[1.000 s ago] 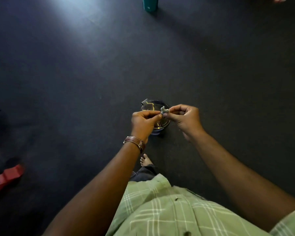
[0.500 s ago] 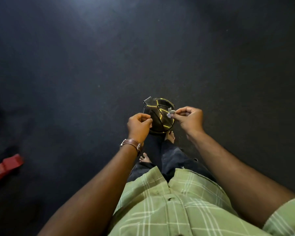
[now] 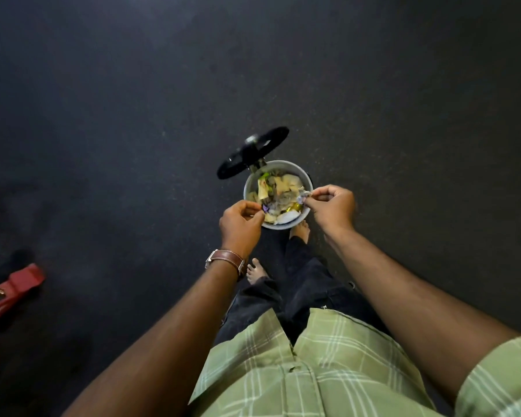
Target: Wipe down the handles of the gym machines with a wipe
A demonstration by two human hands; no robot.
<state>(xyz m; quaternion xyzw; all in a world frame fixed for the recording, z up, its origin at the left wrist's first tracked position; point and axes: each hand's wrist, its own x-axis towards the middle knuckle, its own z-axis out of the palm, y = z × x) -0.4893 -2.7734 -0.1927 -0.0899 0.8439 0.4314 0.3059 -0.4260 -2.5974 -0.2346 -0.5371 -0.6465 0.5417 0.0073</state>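
The right hand [image 3: 331,207] pinches a small, crumpled grey wipe [image 3: 302,199] over the rim of a round, shiny metal bin [image 3: 308,181]. The bin's flat black lid [image 3: 253,152] stands tipped up. Inside lie scrunched papers. The left hand [image 3: 240,227] hangs near the rim, fingers curled, holding nothing. The floor [image 3: 103,115] is dark and speckled.

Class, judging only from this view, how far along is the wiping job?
Done: the bin lid stands open, rubbish inside. In hand: the right hand pinches a crumpled wipe over the bin; the left hand is curled beside it. Left: dropping it. No machine handles are visible.
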